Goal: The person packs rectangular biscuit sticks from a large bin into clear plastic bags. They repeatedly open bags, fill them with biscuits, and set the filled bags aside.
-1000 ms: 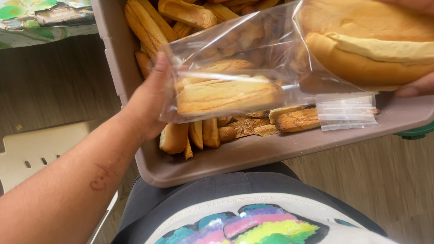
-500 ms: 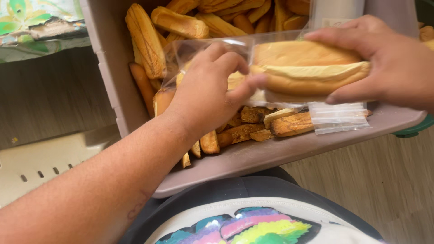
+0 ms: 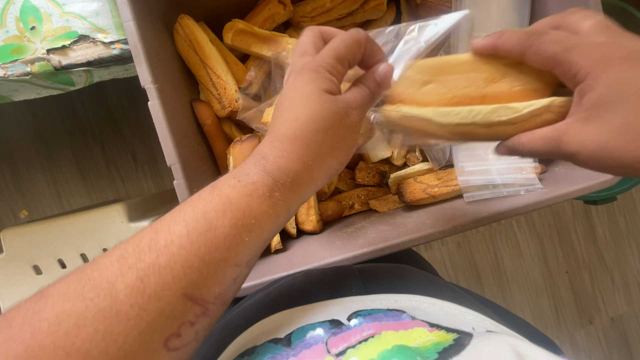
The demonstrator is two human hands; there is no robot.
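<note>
Right hand (image 3: 587, 93) clamps the bagged bread roll (image 3: 470, 100) above the brown bin (image 3: 160, 100). Left hand (image 3: 320, 113) pinches the clear plastic bag (image 3: 413, 40) at its mouth. Keep the pinch firm and the roll level; loose breadsticks (image 3: 207, 63) lie below.

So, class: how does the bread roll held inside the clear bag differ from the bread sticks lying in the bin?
The bread roll is broad, pale and smooth; the bread sticks are thin, darker and ridged. The roll is bagged and gripped by the right hand; the sticks lie loose and piled. Both look like baked bread.
</note>
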